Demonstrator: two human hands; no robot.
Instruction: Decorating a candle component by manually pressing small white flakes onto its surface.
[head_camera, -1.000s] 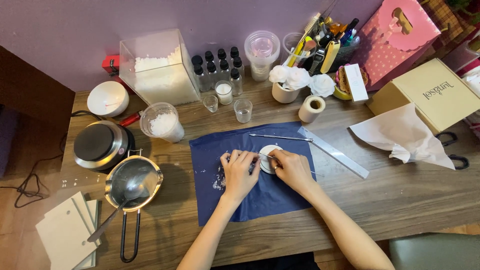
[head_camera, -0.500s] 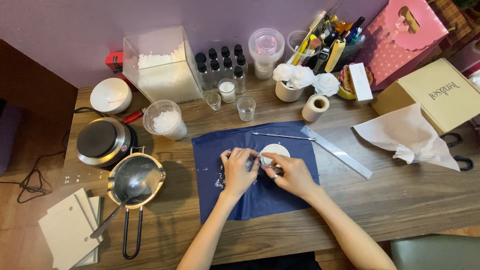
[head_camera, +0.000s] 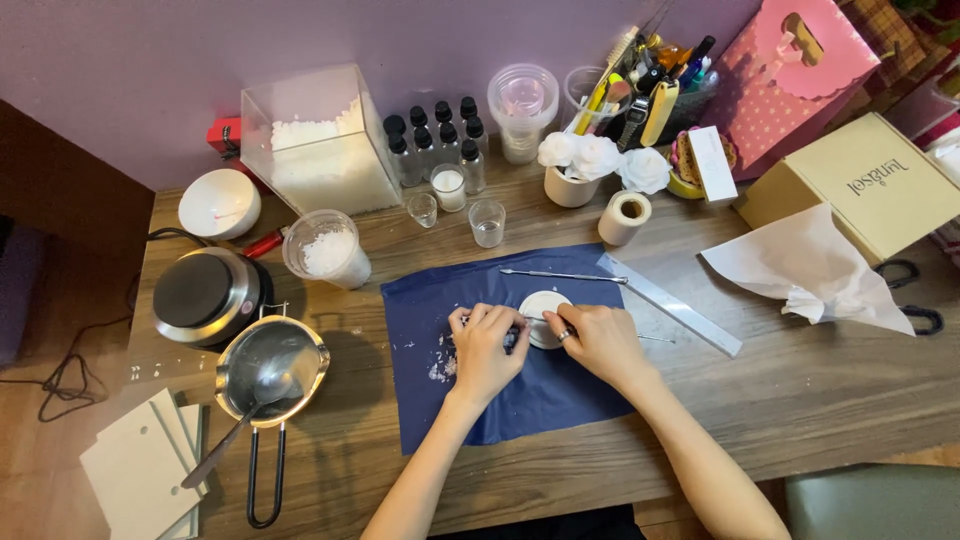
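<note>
- Head view: both hands meet over a small round white disc (head_camera: 543, 305) lying on a dark blue cloth (head_camera: 520, 400) spread on the wooden surface (head_camera: 820, 390).
- The left hand (head_camera: 482, 345) is curled, fingertips pinched together at the disc's left edge; what they pinch is too small to tell.
- The right hand (head_camera: 597, 338), a ring on one finger, is curled too, fingertips touching the disc's lower right side.
- The disc is flat, pale and partly hidden by the fingers.
- White crumbs (head_camera: 440, 365) lie scattered on the cloth just left of the left hand.
- A thin metal pick (head_camera: 560, 276) and a clear ruler (head_camera: 668, 304) lie just beyond the disc.
- A steel pouring pot (head_camera: 268, 368) with a spoon stands well to the left.
</note>
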